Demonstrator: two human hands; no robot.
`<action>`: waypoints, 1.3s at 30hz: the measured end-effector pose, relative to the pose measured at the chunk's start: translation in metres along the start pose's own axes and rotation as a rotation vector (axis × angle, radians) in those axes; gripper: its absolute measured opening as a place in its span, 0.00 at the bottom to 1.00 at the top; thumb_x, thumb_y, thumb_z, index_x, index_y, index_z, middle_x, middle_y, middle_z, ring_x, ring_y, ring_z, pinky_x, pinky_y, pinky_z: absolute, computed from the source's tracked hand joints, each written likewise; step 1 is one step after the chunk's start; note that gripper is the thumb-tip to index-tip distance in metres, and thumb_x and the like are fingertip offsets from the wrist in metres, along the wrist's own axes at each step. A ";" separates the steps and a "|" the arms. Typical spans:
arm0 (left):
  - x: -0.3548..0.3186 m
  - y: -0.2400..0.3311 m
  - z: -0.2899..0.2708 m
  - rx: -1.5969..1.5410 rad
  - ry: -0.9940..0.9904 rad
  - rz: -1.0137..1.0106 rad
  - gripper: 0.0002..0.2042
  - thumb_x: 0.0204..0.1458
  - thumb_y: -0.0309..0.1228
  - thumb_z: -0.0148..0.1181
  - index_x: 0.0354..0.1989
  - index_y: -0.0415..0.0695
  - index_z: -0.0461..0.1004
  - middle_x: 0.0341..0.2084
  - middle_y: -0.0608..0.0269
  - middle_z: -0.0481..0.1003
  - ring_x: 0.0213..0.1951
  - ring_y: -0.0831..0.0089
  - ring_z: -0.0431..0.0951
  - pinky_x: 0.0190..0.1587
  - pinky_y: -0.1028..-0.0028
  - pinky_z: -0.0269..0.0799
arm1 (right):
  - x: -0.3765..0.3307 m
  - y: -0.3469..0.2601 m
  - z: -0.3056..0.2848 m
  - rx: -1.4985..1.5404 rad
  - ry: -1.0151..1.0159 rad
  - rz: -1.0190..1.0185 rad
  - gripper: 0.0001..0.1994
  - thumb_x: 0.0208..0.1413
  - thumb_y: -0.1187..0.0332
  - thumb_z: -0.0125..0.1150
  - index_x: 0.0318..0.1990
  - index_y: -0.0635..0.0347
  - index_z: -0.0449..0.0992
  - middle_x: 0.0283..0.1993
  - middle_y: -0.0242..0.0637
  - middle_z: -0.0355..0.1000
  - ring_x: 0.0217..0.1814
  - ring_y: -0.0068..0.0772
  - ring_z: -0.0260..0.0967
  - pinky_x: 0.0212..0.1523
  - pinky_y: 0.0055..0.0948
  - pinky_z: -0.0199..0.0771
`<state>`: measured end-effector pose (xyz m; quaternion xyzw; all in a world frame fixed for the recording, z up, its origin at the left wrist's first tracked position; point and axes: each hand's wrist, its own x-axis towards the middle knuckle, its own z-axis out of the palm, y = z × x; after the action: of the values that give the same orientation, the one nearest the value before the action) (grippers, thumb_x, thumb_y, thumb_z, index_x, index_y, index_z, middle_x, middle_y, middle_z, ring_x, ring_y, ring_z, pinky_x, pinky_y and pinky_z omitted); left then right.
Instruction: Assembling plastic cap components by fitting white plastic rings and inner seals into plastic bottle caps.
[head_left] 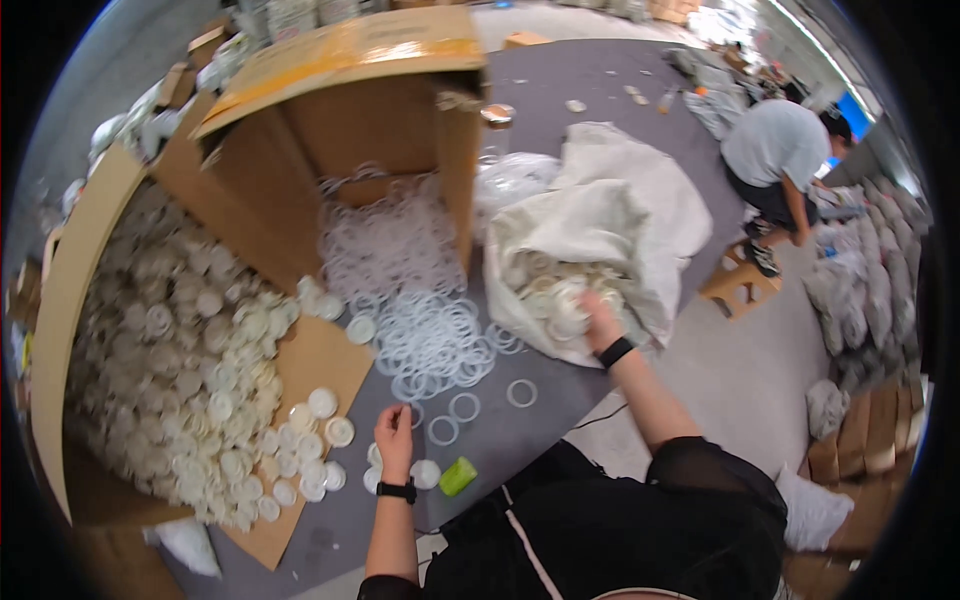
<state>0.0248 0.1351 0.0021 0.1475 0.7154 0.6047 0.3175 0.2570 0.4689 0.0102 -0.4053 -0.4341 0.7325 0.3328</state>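
Observation:
My right hand point(601, 322) reaches into the mouth of a white woven sack point(640, 190) and grips white round plastic lids point(568, 312). Those lids partly hide its fingers. More pale lids fill the opening around it. My left hand point(394, 432) is over the near table edge, fingers curled together; whatever they may hold is too small to make out. Beside it lie clear plastic rings point(443, 431), a white lid point(426, 474) and a bright green piece point(458, 476). Farther off, a heap of the rings point(430, 345) spreads out from a tipped cardboard box point(460, 190).
On the left, a large open carton point(100, 230) spills many white lids point(190, 370) onto a cardboard flap point(325, 355). A clear bag point(515, 178) and a jar point(497, 125) stand behind the sack on the grey table point(545, 85). At right, another person point(775, 150) bends beside stacked sacks point(870, 260).

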 end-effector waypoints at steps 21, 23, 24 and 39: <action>0.018 -0.001 -0.070 0.254 0.312 0.191 0.29 0.32 0.31 0.66 0.45 0.38 0.62 0.37 0.59 0.64 0.33 0.77 0.66 0.32 0.78 0.65 | -0.065 0.023 0.116 -0.326 -0.163 -0.064 0.08 0.50 0.72 0.48 0.37 0.64 0.68 0.31 0.35 0.69 0.31 0.22 0.66 0.34 0.20 0.67; 0.000 -0.002 -0.043 -0.010 0.225 0.158 0.29 0.30 0.30 0.68 0.43 0.38 0.62 0.37 0.63 0.62 0.27 0.81 0.63 0.27 0.82 0.63 | -0.094 0.038 0.167 -0.168 -0.393 0.329 0.14 0.50 0.67 0.51 0.41 0.67 0.66 0.33 0.35 0.69 0.30 0.23 0.67 0.30 0.22 0.69; -0.006 -0.005 -0.035 0.109 0.162 0.177 0.28 0.29 0.29 0.68 0.42 0.39 0.63 0.35 0.63 0.62 0.30 0.78 0.64 0.28 0.81 0.64 | -0.105 0.051 0.185 -0.132 -0.443 0.447 0.15 0.50 0.65 0.51 0.42 0.66 0.66 0.33 0.34 0.69 0.30 0.22 0.67 0.29 0.20 0.69; -0.052 -0.032 -0.079 1.040 0.040 0.371 0.22 0.32 0.31 0.62 0.40 0.41 0.66 0.36 0.54 0.67 0.37 0.57 0.68 0.40 0.64 0.64 | -0.145 0.107 0.198 -0.200 -0.446 0.669 0.14 0.52 0.57 0.49 0.35 0.60 0.69 0.22 0.28 0.67 0.16 0.16 0.62 0.14 0.14 0.58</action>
<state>0.0197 0.0354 -0.0089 0.3970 0.8877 0.2201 0.0772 0.1324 0.2320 0.0161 -0.3856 -0.4090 0.8243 -0.0670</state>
